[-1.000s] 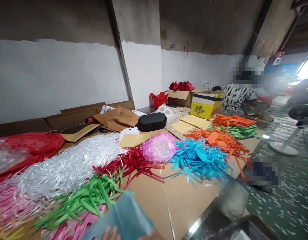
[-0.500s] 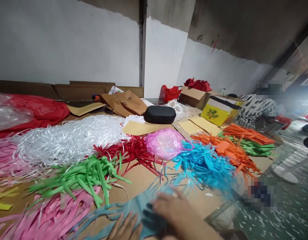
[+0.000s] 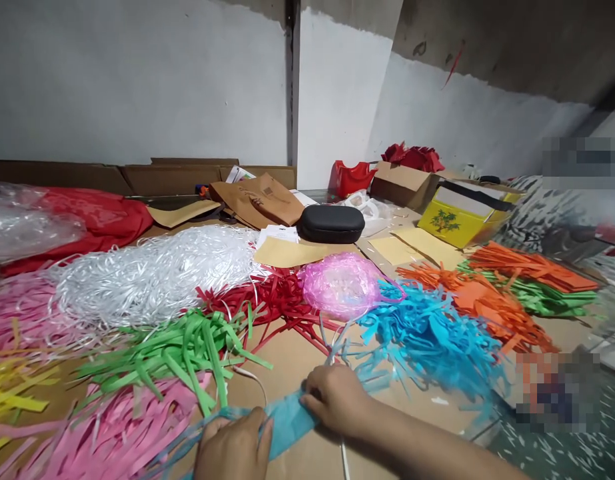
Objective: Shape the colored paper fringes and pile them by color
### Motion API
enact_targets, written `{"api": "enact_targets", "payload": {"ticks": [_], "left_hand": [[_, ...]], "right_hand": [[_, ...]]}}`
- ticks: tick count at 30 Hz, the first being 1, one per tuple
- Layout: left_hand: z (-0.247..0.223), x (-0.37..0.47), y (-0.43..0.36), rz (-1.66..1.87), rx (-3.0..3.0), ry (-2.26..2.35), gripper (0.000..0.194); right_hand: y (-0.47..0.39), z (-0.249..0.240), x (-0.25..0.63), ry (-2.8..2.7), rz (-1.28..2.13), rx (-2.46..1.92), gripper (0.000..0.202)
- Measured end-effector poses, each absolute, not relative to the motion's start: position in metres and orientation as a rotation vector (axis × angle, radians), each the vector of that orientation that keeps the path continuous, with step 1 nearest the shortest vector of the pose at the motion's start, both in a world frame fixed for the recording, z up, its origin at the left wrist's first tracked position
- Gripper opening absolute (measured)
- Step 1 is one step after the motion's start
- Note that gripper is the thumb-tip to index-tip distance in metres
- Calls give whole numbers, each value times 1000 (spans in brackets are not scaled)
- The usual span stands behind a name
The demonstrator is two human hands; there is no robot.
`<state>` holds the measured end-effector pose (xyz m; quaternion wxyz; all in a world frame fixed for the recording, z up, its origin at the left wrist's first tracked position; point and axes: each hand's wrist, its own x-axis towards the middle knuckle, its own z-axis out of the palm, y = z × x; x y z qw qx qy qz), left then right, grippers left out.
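Note:
Both my hands pinch a gathered bundle of light blue paper strips (image 3: 286, 419) low on the cardboard-covered table (image 3: 292, 360). My left hand (image 3: 233, 447) grips its near end at the bottom edge of the view. My right hand (image 3: 334, 399) grips it a little farther right, next to a white ribbon strand. A loose pile of brighter blue strips (image 3: 432, 333) lies just beyond my right hand. Green strips (image 3: 182, 343) and pink strips (image 3: 102, 433) lie to the left of my left hand.
Piles of white ribbon (image 3: 152, 273), red strips (image 3: 272, 300), a pink plastic bundle (image 3: 342, 283) and orange strips (image 3: 477, 293) cover the table. A black case (image 3: 330, 223), brown bags (image 3: 260, 199) and a yellow box (image 3: 460, 217) stand behind. Another person sits at the far right.
The view has tilted down and left. The blue bundle went from held flat in my left hand to stretched between both hands; my right hand came in and closed on it.

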<state>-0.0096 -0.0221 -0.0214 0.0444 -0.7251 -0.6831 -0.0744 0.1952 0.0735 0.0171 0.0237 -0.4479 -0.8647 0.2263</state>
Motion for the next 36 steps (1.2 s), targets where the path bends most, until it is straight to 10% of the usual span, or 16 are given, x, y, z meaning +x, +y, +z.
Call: {"api": "enact_targets", "payload": {"ticks": [36], "left_hand": [[-4, 7, -23, -230, -2320, -1771, 28]], "right_hand": [[70, 16, 209, -2801, 324, -698, 22]]}}
